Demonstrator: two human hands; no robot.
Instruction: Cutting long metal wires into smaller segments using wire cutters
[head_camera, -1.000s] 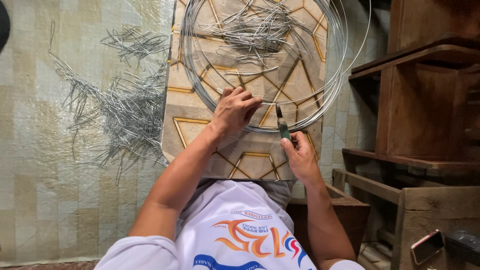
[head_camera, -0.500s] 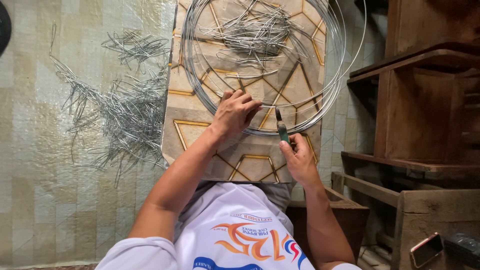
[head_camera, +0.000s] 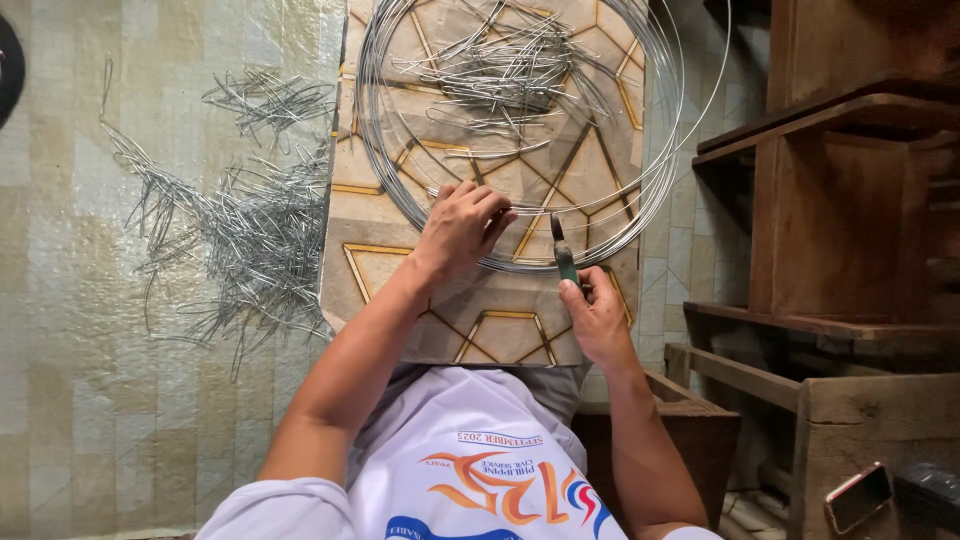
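now left hand pinches one wire coil; right hand grips one cutter.

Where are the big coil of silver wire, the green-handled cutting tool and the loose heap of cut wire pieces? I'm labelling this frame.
coil of silver wire (head_camera: 400, 195), head view, left arc of the loops
green-handled cutting tool (head_camera: 564, 260), head view, upper handle
heap of cut wire pieces (head_camera: 255, 240), head view, middle of the pile

You have two hands at work, your left hand and your right hand, one pair of pliers, one big coil of wire, one patterned board, two heaps of cut wire pieces, too many to count, and one phone.
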